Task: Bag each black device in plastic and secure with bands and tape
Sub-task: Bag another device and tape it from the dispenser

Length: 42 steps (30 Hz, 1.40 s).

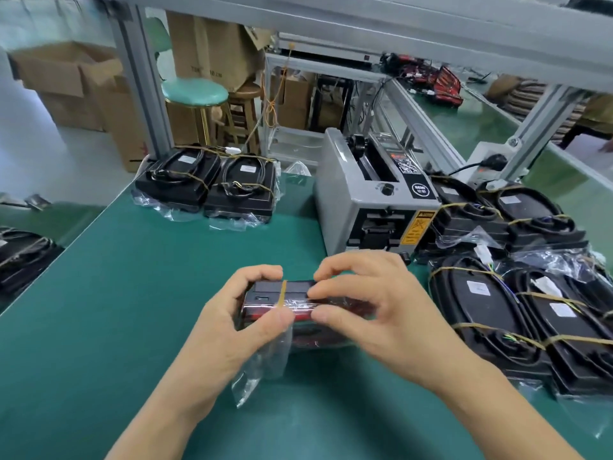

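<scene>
Taping looks to be the step we are in: the black device [265, 293] stands on edge above the green counter [132, 293], already inside its plastic bag [262, 370] with one rubber band [283, 292] round it. Our left hand [232, 327] grips its left end, fingers curled over the top and thumb at the front. Our right hand [374, 303] pinches the plastic along the top edge. Next, we judge, the loose bag tail wants folding under, with tape from the dispenser [371, 197] just behind
</scene>
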Motion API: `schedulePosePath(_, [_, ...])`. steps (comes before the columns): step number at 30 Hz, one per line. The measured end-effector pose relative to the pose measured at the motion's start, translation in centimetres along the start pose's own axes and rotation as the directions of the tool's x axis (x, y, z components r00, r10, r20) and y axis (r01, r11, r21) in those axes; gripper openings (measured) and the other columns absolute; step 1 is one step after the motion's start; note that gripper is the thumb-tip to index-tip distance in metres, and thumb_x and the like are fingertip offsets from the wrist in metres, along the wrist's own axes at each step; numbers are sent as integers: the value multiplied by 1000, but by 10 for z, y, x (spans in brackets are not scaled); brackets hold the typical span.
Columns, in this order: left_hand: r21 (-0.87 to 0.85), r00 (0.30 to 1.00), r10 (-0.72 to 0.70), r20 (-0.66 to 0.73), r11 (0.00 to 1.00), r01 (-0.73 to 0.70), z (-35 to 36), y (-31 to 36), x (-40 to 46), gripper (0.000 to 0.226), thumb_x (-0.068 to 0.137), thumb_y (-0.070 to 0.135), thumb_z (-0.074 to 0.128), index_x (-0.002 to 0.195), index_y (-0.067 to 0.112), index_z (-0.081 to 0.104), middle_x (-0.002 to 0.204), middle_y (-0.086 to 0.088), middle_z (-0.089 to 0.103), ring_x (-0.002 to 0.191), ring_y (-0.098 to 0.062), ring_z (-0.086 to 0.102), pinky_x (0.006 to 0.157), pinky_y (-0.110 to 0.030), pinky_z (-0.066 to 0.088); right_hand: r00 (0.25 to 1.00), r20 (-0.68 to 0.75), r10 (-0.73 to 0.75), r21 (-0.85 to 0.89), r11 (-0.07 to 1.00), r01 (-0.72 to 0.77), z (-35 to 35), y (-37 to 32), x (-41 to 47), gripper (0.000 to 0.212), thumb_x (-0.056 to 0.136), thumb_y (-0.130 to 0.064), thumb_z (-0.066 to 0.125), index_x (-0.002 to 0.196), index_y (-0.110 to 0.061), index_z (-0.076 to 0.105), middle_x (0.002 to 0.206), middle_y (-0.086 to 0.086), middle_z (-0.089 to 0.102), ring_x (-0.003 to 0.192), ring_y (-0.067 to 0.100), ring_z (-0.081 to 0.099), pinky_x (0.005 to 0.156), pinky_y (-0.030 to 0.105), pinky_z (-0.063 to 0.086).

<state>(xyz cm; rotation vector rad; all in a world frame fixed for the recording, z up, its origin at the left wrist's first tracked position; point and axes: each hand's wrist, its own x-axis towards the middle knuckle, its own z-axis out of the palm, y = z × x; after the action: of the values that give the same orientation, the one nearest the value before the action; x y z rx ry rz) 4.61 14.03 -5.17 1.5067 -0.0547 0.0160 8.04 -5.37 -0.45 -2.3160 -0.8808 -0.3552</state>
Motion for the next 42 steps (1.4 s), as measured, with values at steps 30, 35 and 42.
schedulePosePath(30, [146, 956, 240, -170, 965, -217, -13, -39, 1, 69, 58, 73, 73, 116, 36, 66, 107, -2, 65, 93, -38, 57, 82, -40, 49, 207, -124, 971, 782, 224, -581, 6, 79, 53, 7, 80, -12, 76, 80, -10, 69, 59, -2, 50, 50, 10, 40, 45, 19, 35])
schedulePosePath(35, [99, 969, 248, -19, 965, -245, -23, -30, -8, 63, 58, 43, 72, 120, 41, 64, 116, -3, 65, 100, -37, 59, 84, -37, 49, 183, -8, 983, 832, 108, -544, 3, 76, 54, 27, 83, -11, 68, 64, -16, 49, 51, -4, 39, 43, 11, 28, 37, 18, 22])
schedulePosePath(42, [257, 896, 399, -193, 902, -346, 16, -22, -18, 45, 64, 42, 72, 109, 39, 65, 112, 6, 66, 104, -14, 64, 97, -19, 44, 600, 107, 793, 835, 256, -487, -41, -4, 15, 9, 63, -27, 78, 67, -21, 71, 72, -12, 61, 73, 5, 53, 71, 22, 34])
